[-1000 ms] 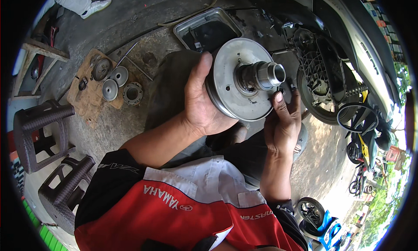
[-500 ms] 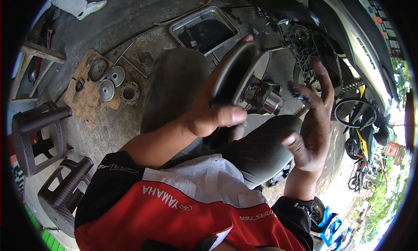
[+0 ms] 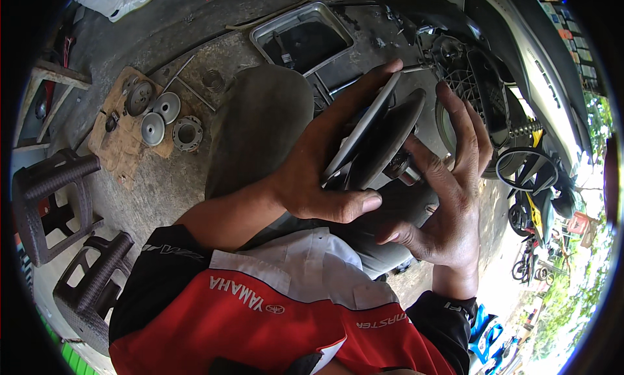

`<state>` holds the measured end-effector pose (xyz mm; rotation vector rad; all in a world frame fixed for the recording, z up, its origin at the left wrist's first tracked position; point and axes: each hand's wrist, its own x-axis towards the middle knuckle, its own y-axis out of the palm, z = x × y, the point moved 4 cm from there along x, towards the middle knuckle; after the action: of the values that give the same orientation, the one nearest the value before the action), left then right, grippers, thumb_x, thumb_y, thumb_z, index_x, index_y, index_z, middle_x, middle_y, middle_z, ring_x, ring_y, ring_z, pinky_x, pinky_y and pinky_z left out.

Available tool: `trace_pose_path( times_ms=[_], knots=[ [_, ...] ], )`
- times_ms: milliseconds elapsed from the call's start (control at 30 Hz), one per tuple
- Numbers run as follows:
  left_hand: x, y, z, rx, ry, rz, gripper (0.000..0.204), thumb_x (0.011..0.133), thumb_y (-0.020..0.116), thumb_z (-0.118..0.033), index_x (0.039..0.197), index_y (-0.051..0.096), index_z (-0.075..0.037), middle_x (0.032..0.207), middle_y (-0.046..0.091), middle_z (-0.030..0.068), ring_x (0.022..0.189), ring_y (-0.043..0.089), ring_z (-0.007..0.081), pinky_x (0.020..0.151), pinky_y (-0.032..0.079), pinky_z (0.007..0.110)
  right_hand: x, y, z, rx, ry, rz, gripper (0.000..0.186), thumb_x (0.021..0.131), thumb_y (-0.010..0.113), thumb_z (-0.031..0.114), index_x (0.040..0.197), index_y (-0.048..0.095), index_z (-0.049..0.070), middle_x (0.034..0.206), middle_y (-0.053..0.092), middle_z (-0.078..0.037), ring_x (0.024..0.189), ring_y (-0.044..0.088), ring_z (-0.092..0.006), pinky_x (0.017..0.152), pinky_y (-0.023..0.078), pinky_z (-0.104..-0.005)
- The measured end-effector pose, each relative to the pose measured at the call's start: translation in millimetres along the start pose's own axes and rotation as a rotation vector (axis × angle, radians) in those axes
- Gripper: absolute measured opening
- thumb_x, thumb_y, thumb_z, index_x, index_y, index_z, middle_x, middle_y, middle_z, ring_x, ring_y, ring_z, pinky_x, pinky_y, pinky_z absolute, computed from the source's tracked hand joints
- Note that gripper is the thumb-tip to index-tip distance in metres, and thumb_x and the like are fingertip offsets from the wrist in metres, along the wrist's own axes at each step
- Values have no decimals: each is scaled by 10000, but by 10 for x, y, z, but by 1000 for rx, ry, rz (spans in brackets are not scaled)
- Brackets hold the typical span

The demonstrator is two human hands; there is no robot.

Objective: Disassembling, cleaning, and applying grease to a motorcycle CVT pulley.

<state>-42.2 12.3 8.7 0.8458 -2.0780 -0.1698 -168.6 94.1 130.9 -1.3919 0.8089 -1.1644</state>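
Note:
My left hand (image 3: 325, 173) is wrapped around the outer face of a metal pulley (image 3: 406, 124) of two discs, thumb below and fingertips at the top rim. The pulley is held up on edge over my knees, its discs splayed apart by a V-shaped gap. A short shiny hub (image 3: 409, 171) sticks out from its right side. My right hand (image 3: 458, 199) is beside this hub with its fingers spread and thumb apart. Its index fingertip reaches the hub by the disc; whether it touches I cannot tell.
A metal tray (image 3: 265, 50) of dark liquid with a brush lies ahead. Left of it, cardboard (image 3: 117, 150) bears round metal parts, with a ring-shaped plate (image 3: 187, 133) at its edge. A coil spring (image 3: 213, 81), a T-handle wrench (image 3: 194, 94), plastic stools (image 3: 55, 199) and an opened scooter (image 3: 468, 82) surround me.
The pulley has turned in my left hand, so its hub is now partly hidden behind the right disc. My right hand has come in left toward the hub.

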Motion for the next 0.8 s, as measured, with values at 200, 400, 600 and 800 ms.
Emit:
trace_pose_path(
  times_ms=[200, 400, 600, 800],
  knots=[
    [6, -14, 4, -28, -47, -18, 1189, 702, 799, -307, 1610, 150, 103, 1676, 221, 254, 1538, 290, 342, 1243, 260, 415, 10, -64, 78, -265, -8, 44, 1004, 688, 572, 936, 1268, 746, 135, 1612, 389, -218, 1490, 244, -502, 1195, 259, -612],
    [11, 22, 4, -123, -118, -66, 1171, 711, 791, -302, 1614, 157, 91, 1672, 228, 242, 1507, 341, 329, 1222, 301, 405, -7, -156, 5, -359, 12, 35, 1024, 696, 511, 969, 1307, 733, 177, 1597, 411, -217, 1481, 267, -495, 1207, 241, -612],
    [0, 30, 1, -164, -154, -100, 1156, 712, 786, -286, 1620, 166, 73, 1676, 226, 228, 1498, 355, 319, 1211, 321, 395, -69, -129, 80, -232, -18, 40, 1036, 707, 479, 976, 1335, 719, 188, 1560, 446, -256, 1468, 324, -462, 1228, 183, -596],
    [-25, 23, 33, -187, -187, -108, 1149, 707, 784, -284, 1622, 180, 63, 1674, 238, 214, 1477, 376, 303, 1205, 311, 386, -82, -55, 174, -244, -38, 102, 919, 727, 520, 902, 1251, 772, 190, 1541, 459, -283, 1480, 371, -429, 1245, 138, -587]
  ],
)
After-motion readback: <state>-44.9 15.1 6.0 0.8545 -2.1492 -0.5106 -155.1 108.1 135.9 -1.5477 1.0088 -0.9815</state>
